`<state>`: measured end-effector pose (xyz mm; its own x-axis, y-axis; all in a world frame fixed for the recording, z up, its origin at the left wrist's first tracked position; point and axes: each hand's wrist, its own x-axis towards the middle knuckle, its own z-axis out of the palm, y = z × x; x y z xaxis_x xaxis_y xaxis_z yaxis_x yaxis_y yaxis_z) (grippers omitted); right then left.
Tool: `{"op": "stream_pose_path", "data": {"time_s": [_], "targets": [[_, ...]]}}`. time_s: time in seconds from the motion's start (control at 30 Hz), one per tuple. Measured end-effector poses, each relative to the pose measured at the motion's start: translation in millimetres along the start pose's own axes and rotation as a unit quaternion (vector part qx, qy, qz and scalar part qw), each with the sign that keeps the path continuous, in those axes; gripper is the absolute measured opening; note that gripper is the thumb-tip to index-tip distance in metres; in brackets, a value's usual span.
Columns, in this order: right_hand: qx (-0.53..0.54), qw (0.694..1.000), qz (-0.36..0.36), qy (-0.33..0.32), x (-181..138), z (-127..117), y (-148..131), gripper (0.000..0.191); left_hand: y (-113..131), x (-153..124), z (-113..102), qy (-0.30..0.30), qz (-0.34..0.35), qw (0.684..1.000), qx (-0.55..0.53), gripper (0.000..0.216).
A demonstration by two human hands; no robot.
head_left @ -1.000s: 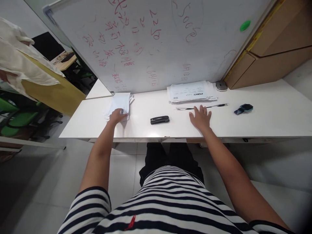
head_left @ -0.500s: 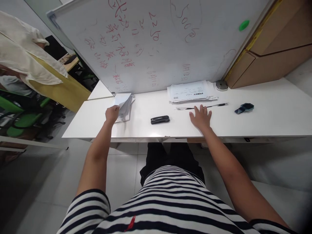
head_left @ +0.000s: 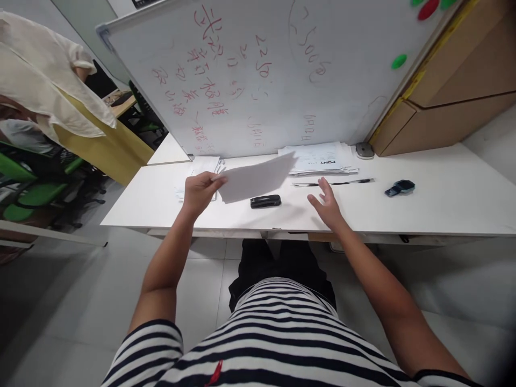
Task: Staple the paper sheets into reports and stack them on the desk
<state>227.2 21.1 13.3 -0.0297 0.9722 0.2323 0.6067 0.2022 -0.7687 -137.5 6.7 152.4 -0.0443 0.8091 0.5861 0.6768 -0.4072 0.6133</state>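
Because the left hand (head_left: 199,193) pinches the paper (head_left: 256,180) by 1 end above the desk (head_left: 447,207), the loose end could sag onto the stapler (head_left: 265,201). The right hand (head_left: 329,210), spread and empty, is between stapler and watch (head_left: 400,187).

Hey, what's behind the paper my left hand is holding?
Past the held paper, parts of the right-hand paper stack and white table show; whatever lies directly behind is hidden.

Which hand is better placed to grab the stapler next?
Probably the right hand: it looks empty, its fingers are spread, and the stapler lies just to its left. The left hand is busy gripping paper.
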Motion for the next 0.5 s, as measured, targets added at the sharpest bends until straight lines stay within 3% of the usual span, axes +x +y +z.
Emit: {"op": "stream_pose_path", "data": {"time_s": [0.13,0.23,0.33,0.5], "targets": [[0.164,0.986,-0.015,-0.029,-18,-11,-38,0.083,20,-14,14,-0.044,-0.018,0.997,-0.056,0.025],[0.261,0.965,0.023,-0.022,-27,-17,-53,0.064,27,-23,26,-0.077,-0.039,0.994,-0.064,0.025],[0.277,0.958,0.074,0.024,-31,-20,-57,0.044,28,-33,37,-0.074,-0.05,0.994,-0.067,0.024],[0.273,0.955,0.089,0.075,-32,-7,-47,0.036,16,-59,60,-0.049,-0.101,0.987,-0.118,0.026]]}}
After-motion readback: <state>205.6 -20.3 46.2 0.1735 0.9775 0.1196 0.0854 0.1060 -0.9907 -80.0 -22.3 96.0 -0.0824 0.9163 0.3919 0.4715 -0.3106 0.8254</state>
